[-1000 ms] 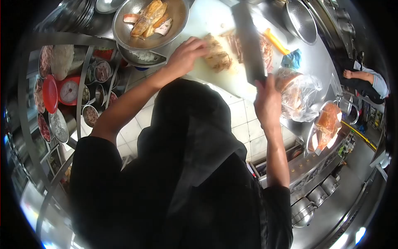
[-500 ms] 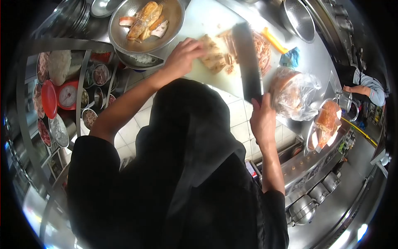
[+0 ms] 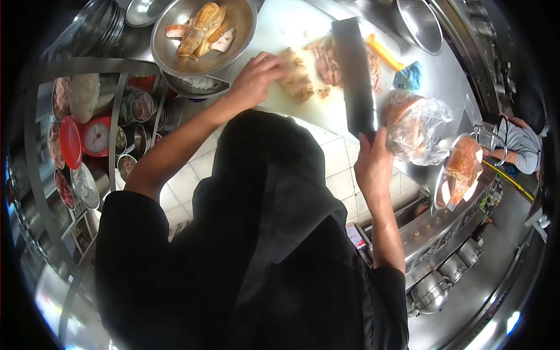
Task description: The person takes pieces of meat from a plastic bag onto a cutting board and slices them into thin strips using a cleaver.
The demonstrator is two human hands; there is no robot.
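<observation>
A: Arm pose, left side?
B: Elbow bent outward, bare forearm slanting far and inward from a short black sleeve (image 3: 131, 233). Left hand (image 3: 259, 74) at the left part of the white cutting board (image 3: 291, 23), back of the hand up.

A: Left fingers?
B: Loosely curled, narrow spread, tips at the left edge of a pale-brown, browned-edged piece of cooked meat (image 3: 297, 76). Whether they press on it or only sit just beside it: cannot tell.

A: Right side?
B: Forearm runs nearly straight toward the far side. Right hand (image 3: 373, 164) at the near right edge of the board, closed around the handle end of a broad, dark, rectangular steel cleaver (image 3: 354, 76); handle itself mostly hidden by the hand.

A: Blade?
B: Extends far, tilted slightly left, across pinkish sliced meat (image 3: 328, 65) on the board. Slices show on both sides of it. Blade contact with them: cannot tell.

A: Surroundings?
B: Clear plastic bag with a large piece of meat (image 3: 405, 125) just right of the right hand, on the steel counter (image 3: 448, 79). Round perforated metal colander (image 3: 160, 55), browned pieces inside, far left, beyond the left hand.
</observation>
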